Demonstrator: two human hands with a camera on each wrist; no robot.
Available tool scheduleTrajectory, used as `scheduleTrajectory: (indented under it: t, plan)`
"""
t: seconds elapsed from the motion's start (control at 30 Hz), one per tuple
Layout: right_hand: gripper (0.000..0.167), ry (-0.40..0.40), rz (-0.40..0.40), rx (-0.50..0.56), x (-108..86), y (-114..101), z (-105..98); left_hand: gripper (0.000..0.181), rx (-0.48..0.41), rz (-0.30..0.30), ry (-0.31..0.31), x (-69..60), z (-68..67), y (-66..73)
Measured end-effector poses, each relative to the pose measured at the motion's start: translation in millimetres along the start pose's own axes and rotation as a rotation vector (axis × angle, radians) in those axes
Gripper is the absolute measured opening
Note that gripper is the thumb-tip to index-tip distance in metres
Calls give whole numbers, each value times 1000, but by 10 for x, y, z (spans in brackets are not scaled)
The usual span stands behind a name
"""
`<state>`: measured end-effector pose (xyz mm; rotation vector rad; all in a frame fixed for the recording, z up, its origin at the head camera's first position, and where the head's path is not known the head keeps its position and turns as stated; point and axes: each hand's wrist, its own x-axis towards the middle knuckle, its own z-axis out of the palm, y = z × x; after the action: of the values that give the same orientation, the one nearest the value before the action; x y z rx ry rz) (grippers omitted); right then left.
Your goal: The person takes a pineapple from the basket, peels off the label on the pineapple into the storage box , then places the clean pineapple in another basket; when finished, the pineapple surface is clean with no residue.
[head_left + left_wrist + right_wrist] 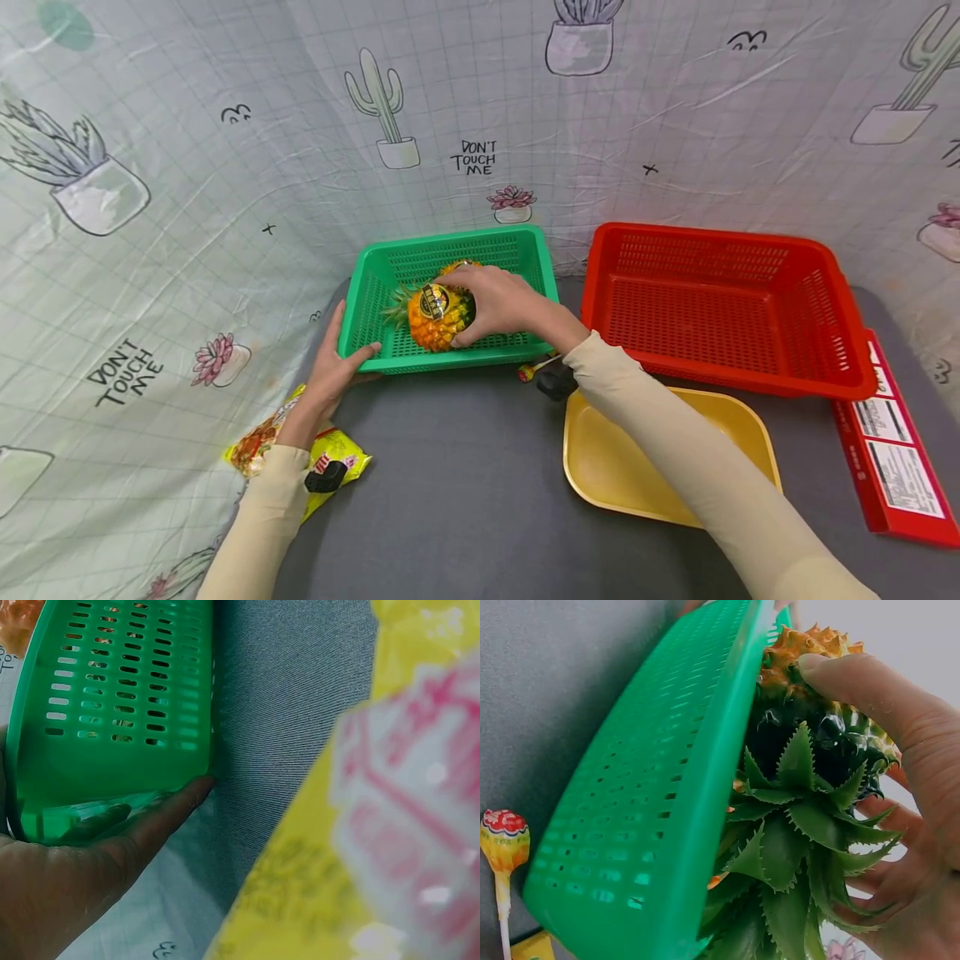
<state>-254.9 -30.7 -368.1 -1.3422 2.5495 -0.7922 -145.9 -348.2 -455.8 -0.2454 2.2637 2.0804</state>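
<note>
A pineapple (432,321) with a black-and-gold label lies tilted in the green basket (442,364). My right hand (498,302) grips it from above, thumb on the near side. In the right wrist view its spiky leaf crown (795,825) points toward the wrist, beside the basket wall. Behind it, another orange pineapple (459,266) is mostly hidden; leaves stick out at the left. My left hand (330,367) holds the basket's near left corner, thumb at the front rim and fingers along the left side. The left wrist view shows a finger low against the wall.
Right of the green basket stands a red basket (708,367), with a yellow tray (622,467) in front. A red-and-white box (896,450) lies far right. Yellow snack packaging (341,454) sits under the left forearm. A lollipop (505,840) lies beside the green basket. Patterned cloth (420,100) hangs behind.
</note>
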Motion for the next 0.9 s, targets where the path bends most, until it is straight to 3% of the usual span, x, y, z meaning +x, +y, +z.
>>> scheduleTrajectory:
  t: [0.4,0.9]
  plan:
    - [87,67,-38,-15,-106,-185,-111,102,15,-4,-4,-30,5,31]
    - [86,85,-110,-33,-292,-445,-158,101,65,12,0,-19,-20,6]
